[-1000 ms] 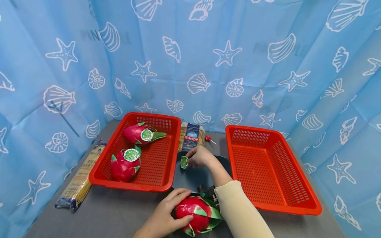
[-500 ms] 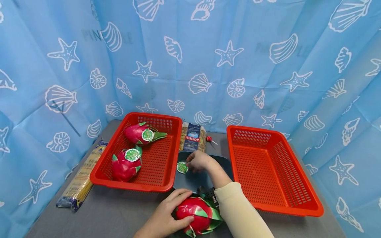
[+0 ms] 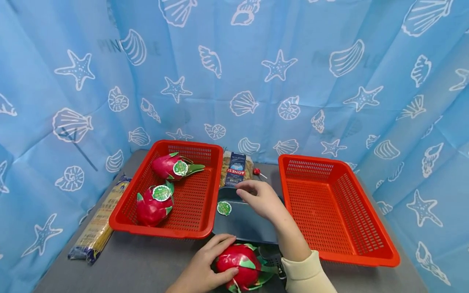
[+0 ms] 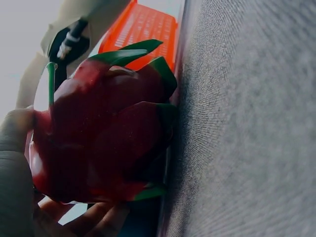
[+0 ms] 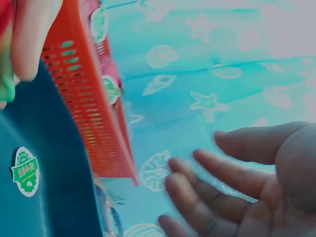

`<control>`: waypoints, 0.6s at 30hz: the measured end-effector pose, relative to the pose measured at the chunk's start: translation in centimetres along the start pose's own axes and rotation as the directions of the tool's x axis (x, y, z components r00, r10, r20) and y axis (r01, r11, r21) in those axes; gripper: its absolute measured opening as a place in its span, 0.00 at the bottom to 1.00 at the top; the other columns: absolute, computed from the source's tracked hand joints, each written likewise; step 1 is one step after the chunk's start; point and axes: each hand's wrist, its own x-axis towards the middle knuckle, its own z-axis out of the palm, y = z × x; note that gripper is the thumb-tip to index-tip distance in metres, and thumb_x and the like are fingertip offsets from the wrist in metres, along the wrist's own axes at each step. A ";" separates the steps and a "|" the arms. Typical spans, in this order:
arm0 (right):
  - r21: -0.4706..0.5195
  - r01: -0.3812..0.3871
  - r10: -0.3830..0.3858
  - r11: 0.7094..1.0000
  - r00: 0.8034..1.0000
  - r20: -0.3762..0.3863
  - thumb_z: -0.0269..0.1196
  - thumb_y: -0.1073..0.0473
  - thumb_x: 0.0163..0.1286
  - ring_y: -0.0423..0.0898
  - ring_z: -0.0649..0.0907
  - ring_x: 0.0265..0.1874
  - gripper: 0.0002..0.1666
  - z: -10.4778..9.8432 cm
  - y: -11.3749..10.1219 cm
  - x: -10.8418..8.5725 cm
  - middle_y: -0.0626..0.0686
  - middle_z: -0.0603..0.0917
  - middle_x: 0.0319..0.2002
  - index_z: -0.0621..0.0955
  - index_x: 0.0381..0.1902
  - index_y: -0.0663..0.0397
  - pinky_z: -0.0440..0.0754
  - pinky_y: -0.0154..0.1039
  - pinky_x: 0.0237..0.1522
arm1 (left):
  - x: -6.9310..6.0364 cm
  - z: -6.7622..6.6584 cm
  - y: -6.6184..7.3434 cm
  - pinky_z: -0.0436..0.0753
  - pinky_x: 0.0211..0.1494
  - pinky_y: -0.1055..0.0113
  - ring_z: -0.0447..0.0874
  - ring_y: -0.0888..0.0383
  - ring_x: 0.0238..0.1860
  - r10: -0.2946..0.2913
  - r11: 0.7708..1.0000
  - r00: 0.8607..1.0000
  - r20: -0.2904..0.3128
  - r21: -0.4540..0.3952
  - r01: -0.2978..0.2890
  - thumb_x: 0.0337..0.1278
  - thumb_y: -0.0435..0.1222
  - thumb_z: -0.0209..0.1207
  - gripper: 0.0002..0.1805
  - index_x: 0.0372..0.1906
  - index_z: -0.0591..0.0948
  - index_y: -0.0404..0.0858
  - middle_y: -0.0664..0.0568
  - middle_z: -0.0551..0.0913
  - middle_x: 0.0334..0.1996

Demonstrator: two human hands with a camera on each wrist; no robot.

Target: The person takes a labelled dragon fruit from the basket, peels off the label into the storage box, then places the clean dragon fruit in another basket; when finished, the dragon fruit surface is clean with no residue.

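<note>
I can't read the small lettering on the round green-and-white sticker (image 3: 224,208) in the dark blue plastic tray (image 3: 249,224), behind which the clear plastic pasta bag (image 3: 236,169) seems partly hidden.

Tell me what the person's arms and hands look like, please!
The left hand and right hand are both bare, without gloves. The right arm has a plain cream sleeve, and a black device seems fixed near its wrist. No left sleeve shows.

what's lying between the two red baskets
In the head view, a dark tray with a green sticker lies between them, the right hand over it; behind the tray sit a pasta bag and a lollipop.
</note>
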 end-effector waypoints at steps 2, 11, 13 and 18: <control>0.031 0.055 -0.053 0.998 0.997 -0.058 0.65 0.56 0.75 0.48 0.87 0.39 0.13 -0.4 0.0 -1.0 0.50 0.87 0.45 0.87 0.54 0.50 0.85 0.44 0.42 | 0.0 0.0 -0.1 0.85 0.47 0.67 0.74 0.51 0.60 0.023 1.000 1.000 0.001 0.003 -0.023 0.61 0.55 0.68 0.36 0.72 0.75 0.50 0.54 0.75 0.64; 0.100 0.234 -0.199 0.967 0.941 -0.274 0.66 0.59 0.73 0.48 0.86 0.36 0.10 -2.0 0.7 -5.0 0.50 0.88 0.41 0.88 0.50 0.51 0.86 0.37 0.41 | -0.2 -0.1 -0.5 0.85 0.48 0.67 0.72 0.52 0.63 0.048 0.999 0.998 0.036 0.005 -0.048 0.50 0.55 0.75 0.45 0.74 0.71 0.52 0.56 0.72 0.67; 0.080 0.250 -0.215 0.965 0.928 -0.304 0.66 0.59 0.73 0.49 0.85 0.37 0.10 -2.5 0.7 -5.7 0.49 0.88 0.41 0.88 0.50 0.50 0.86 0.37 0.41 | -0.2 -0.1 -0.5 0.85 0.48 0.68 0.72 0.51 0.63 0.043 0.999 0.998 0.037 0.008 -0.043 0.49 0.55 0.75 0.46 0.74 0.71 0.53 0.56 0.72 0.67; -0.015 0.288 -0.273 0.958 0.889 -0.367 0.67 0.60 0.73 0.45 0.85 0.39 0.10 -4.0 0.6 -7.2 0.45 0.87 0.44 0.88 0.50 0.50 0.85 0.36 0.41 | -0.2 -0.2 -0.5 0.85 0.48 0.67 0.72 0.51 0.64 0.045 0.999 0.998 0.051 0.020 -0.046 0.49 0.55 0.76 0.46 0.75 0.70 0.53 0.56 0.71 0.68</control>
